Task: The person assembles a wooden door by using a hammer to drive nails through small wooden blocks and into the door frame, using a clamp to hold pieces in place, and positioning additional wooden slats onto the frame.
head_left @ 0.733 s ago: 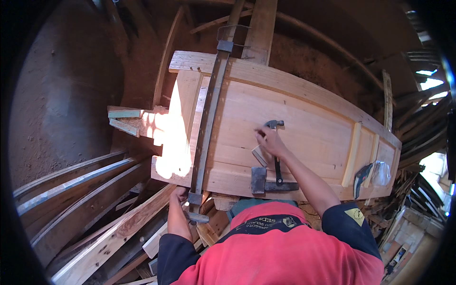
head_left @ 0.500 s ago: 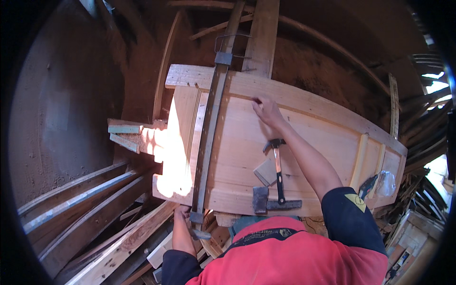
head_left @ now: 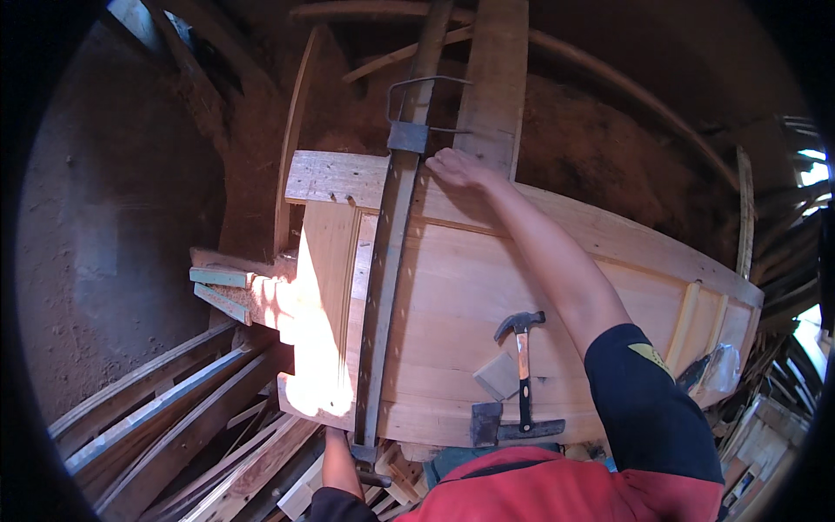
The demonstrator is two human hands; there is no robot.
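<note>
A long metal bar clamp (head_left: 390,287) lies across a pale wooden panelled door (head_left: 470,322) near its left end. My right hand (head_left: 457,167) is at the door's far edge, just right of the clamp's far jaw (head_left: 407,137). Its fingers are curled together; whatever they may hold is hidden. My left hand (head_left: 336,438) reaches to the door's near edge beside the clamp's near end (head_left: 364,452), its fingers hidden beneath the wood. On the door rest a claw hammer (head_left: 523,365), a small square wood block (head_left: 498,377) and a dark-headed mallet or sledgehammer (head_left: 487,424).
A wide board (head_left: 492,87) runs away beyond the door's far edge. Stacked planks (head_left: 156,426) fill the lower left. A clear plastic bag (head_left: 720,370) lies on the door's right end. Scrap wood (head_left: 765,444) is piled at the right.
My right hand has moved away from me and left, from above the panel to the far edge by the clamp jaw. My left hand stays at the near edge. The view has shifted.
</note>
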